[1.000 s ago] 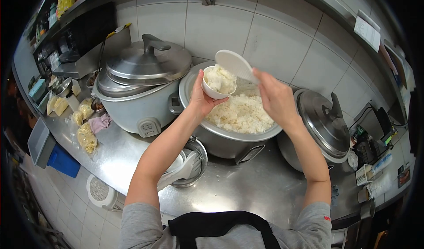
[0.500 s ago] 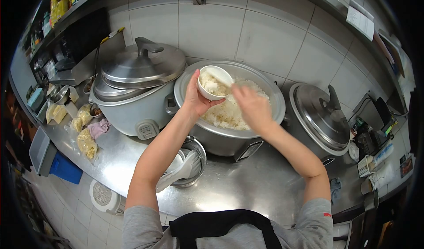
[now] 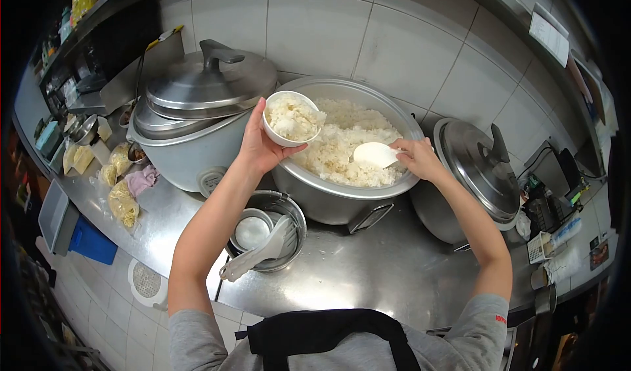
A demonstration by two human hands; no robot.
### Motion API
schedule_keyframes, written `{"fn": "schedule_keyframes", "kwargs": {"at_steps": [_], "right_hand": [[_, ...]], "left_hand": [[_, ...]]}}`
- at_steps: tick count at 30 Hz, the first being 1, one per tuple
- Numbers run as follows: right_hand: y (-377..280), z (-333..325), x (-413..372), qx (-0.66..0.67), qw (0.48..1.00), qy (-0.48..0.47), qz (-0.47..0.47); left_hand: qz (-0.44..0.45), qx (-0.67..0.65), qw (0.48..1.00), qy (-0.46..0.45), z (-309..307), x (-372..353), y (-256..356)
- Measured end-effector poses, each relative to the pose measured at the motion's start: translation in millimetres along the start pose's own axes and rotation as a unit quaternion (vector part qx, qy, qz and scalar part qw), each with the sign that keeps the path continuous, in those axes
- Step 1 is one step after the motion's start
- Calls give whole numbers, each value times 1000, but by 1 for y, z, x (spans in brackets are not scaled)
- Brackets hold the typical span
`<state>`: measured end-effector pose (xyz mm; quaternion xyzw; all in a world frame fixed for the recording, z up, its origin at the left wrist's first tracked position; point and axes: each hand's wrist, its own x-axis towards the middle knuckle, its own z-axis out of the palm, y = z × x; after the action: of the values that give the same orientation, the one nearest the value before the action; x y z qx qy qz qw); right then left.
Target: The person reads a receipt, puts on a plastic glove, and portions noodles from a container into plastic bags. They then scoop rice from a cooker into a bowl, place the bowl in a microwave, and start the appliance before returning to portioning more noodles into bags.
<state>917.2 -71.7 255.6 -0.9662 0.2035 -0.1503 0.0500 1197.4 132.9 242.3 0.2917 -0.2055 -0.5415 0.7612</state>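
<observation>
My left hand (image 3: 261, 141) is closed round a small white bowl (image 3: 287, 141), held tilted at the left rim of the open rice cooker (image 3: 411, 131). Cooked rice is heaped in the bowl. In my right hand (image 3: 420, 159) is a white rice paddle (image 3: 374, 154), its blade down against the rice (image 3: 338, 144) at the cooker's right side. The far part of the rice lies lower than the middle. My fingers cover the paddle's handle.
Left of me stands a lidded rice cooker (image 3: 171, 157); another lidded cooker (image 3: 453, 193) is to the right. On the steel counter (image 3: 342, 259), a metal pot (image 3: 299, 239) holds a smaller metal container and a serrated scoop (image 3: 263, 251). Bagged noodles (image 3: 123, 203) lie farther left.
The paddle has gone from the bowl down to the rice on the right. The bowl has shifted left and now shows a fuller heap. The camera view has moved slightly.
</observation>
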Motion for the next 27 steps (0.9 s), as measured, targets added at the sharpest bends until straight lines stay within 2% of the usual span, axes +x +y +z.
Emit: {"fn": "schedule_keyframes", "kwargs": {"at_steps": [4, 6, 7, 9, 10, 12, 16, 18, 20, 21, 23, 24, 27], "right_hand": [[-4, 4, 9, 45, 998, -35, -33], [2, 10, 19, 152, 981, -107, -44], [7, 11, 25, 152, 982, -106, -46], [12, 9, 35, 318, 906, -280, 12], [15, 9, 38, 318, 906, -280, 11], [14, 5, 41, 349, 868, -342, 88], [36, 0, 56, 374, 838, -374, 131], [41, -17, 68, 416, 844, -316, 121], [40, -42, 83, 377, 889, -236, 112], [33, -55, 89, 377, 889, -234, 113], [10, -73, 101, 285, 947, -108, 100], [-4, -74, 100, 285, 947, -105, 101], [-47, -58, 88, 43, 998, 23, 38]], "left_hand": [[1, 6, 1000, -2, 7, 3, 1], [1, 9, 1000, -5, 8, 4, 1], [1, 9, 1000, -9, 9, 4, 1], [4, 7, 1000, -13, 9, 6, 2], [-2, 12, 1000, -11, 8, 7, 2], [-8, 16, 1000, -8, 6, 10, 1], [-23, 17, 1000, 6, 9, 15, -1], [-28, 21, 999, 22, 12, 18, -4], [-32, 29, 999, 28, 15, 23, -11], [-33, 31, 999, 26, 19, 24, -15], [-40, 21, 999, 28, 31, 26, -25], [-41, 22, 999, 25, 36, 29, -30], [-38, -19, 999, 18, 46, 39, -41]]}}
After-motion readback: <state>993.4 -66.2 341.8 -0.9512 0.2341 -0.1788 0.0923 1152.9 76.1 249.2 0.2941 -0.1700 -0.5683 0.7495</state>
